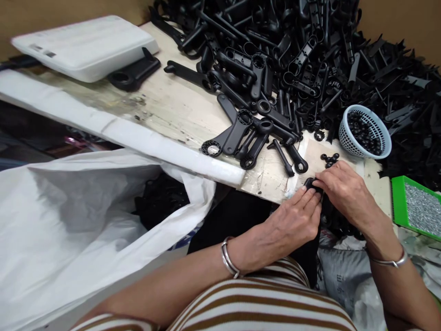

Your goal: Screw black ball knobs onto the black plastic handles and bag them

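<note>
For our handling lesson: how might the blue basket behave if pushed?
The blue basket probably flexes slightly: its perforated wall looks like thin plastic. Its small black parts lie loose, so they may shift or spill.

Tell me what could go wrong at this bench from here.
The black part held by the left hand and right hand is at the table's front edge, so it might drop if the grip slips.
The loose black round pieces beside the right hand could get knocked and scattered.
The heap of black plastic parts crowds the light-blue basket; a slide might tip it.
</note>
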Available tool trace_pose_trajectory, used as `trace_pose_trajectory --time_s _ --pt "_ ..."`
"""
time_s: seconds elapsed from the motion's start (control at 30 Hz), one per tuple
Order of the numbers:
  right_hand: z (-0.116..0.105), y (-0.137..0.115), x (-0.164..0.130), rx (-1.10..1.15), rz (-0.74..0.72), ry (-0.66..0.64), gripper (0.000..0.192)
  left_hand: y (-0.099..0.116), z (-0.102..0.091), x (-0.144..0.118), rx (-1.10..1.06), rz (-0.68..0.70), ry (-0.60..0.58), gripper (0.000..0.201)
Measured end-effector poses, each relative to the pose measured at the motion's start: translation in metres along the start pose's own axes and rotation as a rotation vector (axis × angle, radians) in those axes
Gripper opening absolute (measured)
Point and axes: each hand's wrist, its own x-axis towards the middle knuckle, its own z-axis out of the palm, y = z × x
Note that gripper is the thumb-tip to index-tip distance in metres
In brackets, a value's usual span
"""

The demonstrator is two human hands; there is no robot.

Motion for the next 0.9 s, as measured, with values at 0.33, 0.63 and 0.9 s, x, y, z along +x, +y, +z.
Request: trace_pose_trajectory --time_s 0.33,0.63,0.9 --pt "-0.001 -0.002 0.003 -0.046 -0.016 -0.035 0.024 0.003 0.006 0.0 -0.003 -0.043 0.051 0.032" --pt "-0.001 0.014 -0.003 0.273 0.12 0.066 0.023 0.001 0.005 -0.003 -0.022 -0.007 0.003 0.029" --pt "-0.037 0.023 -0.106 0.333 0.721 0.449 0.018 -0.002 0.021 -0.013 -0.063 0.023 0.036 0.037"
